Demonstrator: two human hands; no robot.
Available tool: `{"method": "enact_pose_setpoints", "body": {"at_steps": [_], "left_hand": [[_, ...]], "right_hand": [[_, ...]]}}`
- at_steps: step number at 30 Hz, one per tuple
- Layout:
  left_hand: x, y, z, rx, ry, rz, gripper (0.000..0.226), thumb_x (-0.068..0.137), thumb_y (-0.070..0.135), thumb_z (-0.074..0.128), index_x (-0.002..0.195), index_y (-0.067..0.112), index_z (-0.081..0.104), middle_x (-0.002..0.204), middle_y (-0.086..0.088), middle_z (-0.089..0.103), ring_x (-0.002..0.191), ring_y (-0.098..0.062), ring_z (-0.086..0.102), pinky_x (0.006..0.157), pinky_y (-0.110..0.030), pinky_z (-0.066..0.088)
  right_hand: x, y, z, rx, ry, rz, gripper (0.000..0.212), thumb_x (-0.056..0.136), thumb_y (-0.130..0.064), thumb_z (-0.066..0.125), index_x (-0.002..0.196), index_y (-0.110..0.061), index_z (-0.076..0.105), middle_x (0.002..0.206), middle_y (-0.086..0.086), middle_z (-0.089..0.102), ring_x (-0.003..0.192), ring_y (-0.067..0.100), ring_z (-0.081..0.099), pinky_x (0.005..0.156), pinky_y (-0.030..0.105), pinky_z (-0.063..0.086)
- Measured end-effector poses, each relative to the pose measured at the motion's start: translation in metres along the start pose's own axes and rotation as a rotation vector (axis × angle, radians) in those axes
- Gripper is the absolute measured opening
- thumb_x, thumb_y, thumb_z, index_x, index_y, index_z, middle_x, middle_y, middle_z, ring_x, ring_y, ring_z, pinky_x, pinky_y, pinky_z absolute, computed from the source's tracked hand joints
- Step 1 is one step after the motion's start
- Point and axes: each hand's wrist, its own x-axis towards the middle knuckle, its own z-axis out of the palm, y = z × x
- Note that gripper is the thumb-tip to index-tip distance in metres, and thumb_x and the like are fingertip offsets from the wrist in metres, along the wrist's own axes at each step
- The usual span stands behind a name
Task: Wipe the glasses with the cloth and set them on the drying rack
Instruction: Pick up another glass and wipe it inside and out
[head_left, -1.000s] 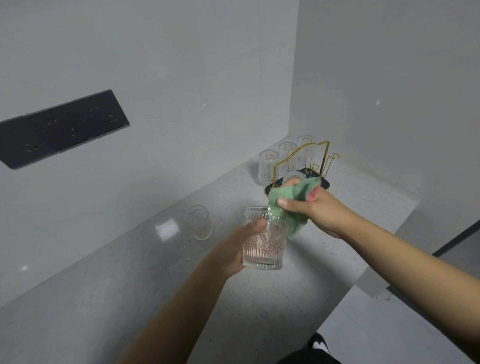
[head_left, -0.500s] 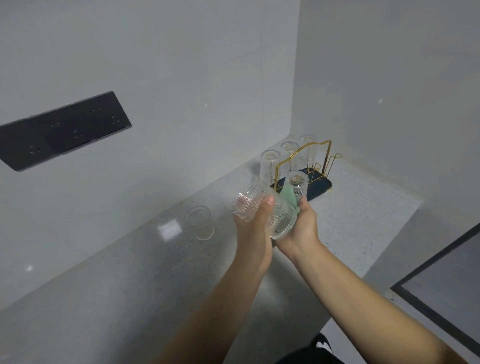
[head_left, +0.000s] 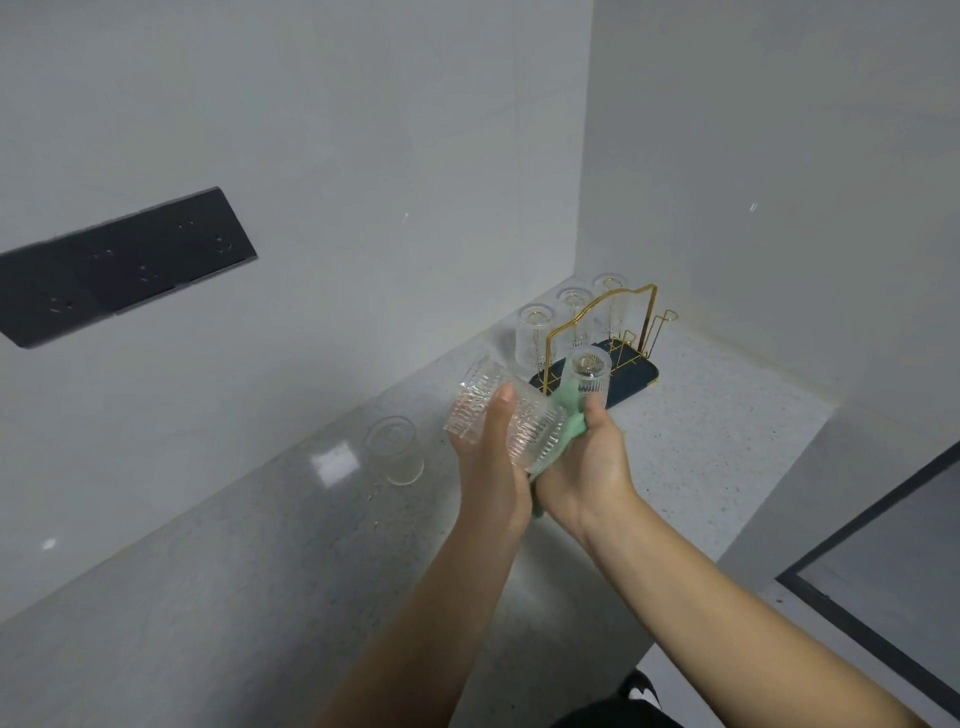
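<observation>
The left hand (head_left: 488, 467) is gripping a clear ribbed drinking glass (head_left: 501, 418), tilted on its side above the speckled grey tabletop (head_left: 260, 571), with the thumb curled over the wall. The right hand (head_left: 589, 465) is clutching a crumpled mint-green cloth (head_left: 563, 415), pressing it against the glass's right end. Just beyond, to the far right, a gold wire drying rack with a dark base (head_left: 639, 374) is standing in the corner, carrying 4 upturned ribbed glasses: 1 near (head_left: 587, 371) and 3 in a far row (head_left: 574, 319). Another clear glass (head_left: 397, 449) is sitting on the tabletop left of the hands. A black socket panel (head_left: 119, 265) is showing on the left wall.
</observation>
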Motion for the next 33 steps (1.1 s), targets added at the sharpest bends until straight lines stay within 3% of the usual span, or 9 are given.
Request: {"method": "enact_pose_setpoints", "body": {"at_steps": [3,9,13,17,19,23,26,30,33], "left_hand": [[0.001,0.001,-0.002,0.028,0.045,-0.022,0.137,0.043,0.047,0.095,0.154,0.024,0.017,0.144,-0.010,0.052,0.129,-0.025,0.053,0.109,-0.049,0.041],[-0.019,0.000,-0.004,0.150,-0.092,-0.004,0.098,0.060,0.046,0.089,0.141,0.014,0.045,0.134,-0.011,0.061,0.126,-0.026,0.057,0.107,-0.048,0.043],[-0.021,0.011,-0.014,0.293,-0.229,-0.011,0.052,0.086,0.036,0.070,0.131,0.012,0.059,0.127,-0.012,0.066,0.117,-0.024,0.064,0.096,-0.043,0.052],[-0.029,0.014,-0.021,0.602,-0.217,-0.044,0.059,0.072,0.046,0.076,0.124,0.022,0.061,0.120,0.003,0.071,0.111,-0.011,0.066,0.102,-0.043,0.048],[-0.032,0.014,-0.019,0.602,-0.272,-0.042,0.049,0.079,0.042,0.076,0.121,0.019,0.064,0.118,-0.002,0.072,0.108,-0.014,0.068,0.095,-0.038,0.052],[-0.035,0.028,-0.013,0.464,-0.383,-0.158,0.028,0.090,0.034,0.062,0.113,0.019,0.070,0.114,-0.010,0.072,0.104,-0.025,0.069,0.083,-0.036,0.057],[-0.034,0.036,-0.013,0.384,-0.479,-0.295,0.042,0.093,0.043,0.050,0.120,0.014,0.062,0.105,-0.008,0.074,0.092,-0.021,0.072,0.076,-0.034,0.058],[-0.030,0.032,-0.015,0.188,-0.540,-0.423,0.082,0.080,0.055,0.066,0.142,0.006,0.044,0.112,-0.016,0.067,0.088,-0.028,0.071,0.071,-0.037,0.058],[-0.030,0.031,-0.023,0.241,-0.546,-0.404,0.066,0.088,0.056,0.051,0.137,0.012,0.052,0.117,-0.015,0.066,0.094,-0.029,0.068,0.080,-0.043,0.057]], "right_hand": [[-0.004,0.008,0.000,-0.042,0.001,-0.026,0.066,0.096,-0.055,0.027,0.128,-0.003,0.051,0.128,0.021,0.058,0.119,0.030,0.055,0.110,0.043,0.034],[0.003,-0.013,-0.002,-0.250,0.115,-0.098,0.061,0.095,-0.057,0.028,0.124,-0.012,0.057,0.118,0.017,0.064,0.109,0.030,0.061,0.098,0.046,0.045],[-0.001,-0.015,-0.003,-0.512,0.110,-0.196,0.047,0.097,-0.051,0.032,0.099,-0.020,0.066,0.092,0.000,0.072,0.088,0.011,0.068,0.081,0.028,0.054],[-0.002,-0.018,0.010,-0.627,0.103,-0.286,0.053,0.097,-0.052,0.031,0.119,-0.014,0.062,0.123,0.011,0.063,0.116,0.020,0.058,0.106,0.039,0.041],[0.000,-0.013,0.008,-0.701,0.144,-0.322,0.061,0.091,-0.061,0.034,0.115,-0.014,0.064,0.126,0.013,0.060,0.119,0.021,0.055,0.109,0.041,0.037],[-0.007,-0.008,0.008,-0.957,0.195,-0.465,0.058,0.094,-0.058,0.033,0.084,-0.008,0.062,0.084,0.007,0.065,0.084,0.018,0.061,0.078,0.031,0.046],[-0.010,-0.012,0.007,-0.863,0.160,-0.554,0.040,0.097,-0.042,0.042,0.072,-0.012,0.052,0.069,0.005,0.056,0.071,0.019,0.055,0.073,0.034,0.043],[-0.006,-0.016,0.007,-0.654,0.088,-0.491,0.017,0.091,-0.033,0.057,0.076,-0.026,0.058,0.065,-0.014,0.063,0.076,0.009,0.060,0.086,0.032,0.045],[-0.003,-0.017,0.005,-0.861,0.123,-0.642,0.039,0.096,-0.030,0.049,0.058,-0.024,0.044,0.054,-0.008,0.049,0.056,0.009,0.049,0.066,0.030,0.041]]}}
